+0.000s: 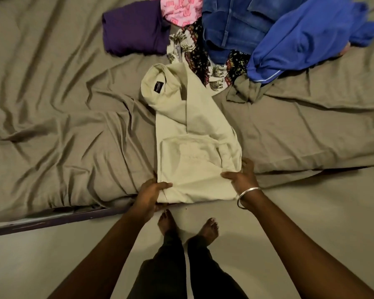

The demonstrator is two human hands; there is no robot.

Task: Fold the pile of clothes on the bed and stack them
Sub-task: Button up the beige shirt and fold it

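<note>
A cream shirt (188, 130) lies lengthwise on the bed, collar and dark label at the far end, sides folded in to a narrow strip. My left hand (151, 194) grips its near left corner at the mattress edge, thumb on top. My right hand (242, 179), with a silver bangle on the wrist, pinches the near right corner, thumb over the cloth. Behind the shirt lies the loose pile: an elephant-print cloth (194, 52), blue jeans (235, 24), a bright blue garment (307, 37) and a pink printed piece (179, 7). A folded purple garment (134, 29) sits to the pile's left.
The bed is covered by a wrinkled olive sheet (52, 104), with open sheet to the left and right of the shirt. The purple bed frame (52, 222) runs along the near edge. My bare feet (188, 227) stand on the pale floor.
</note>
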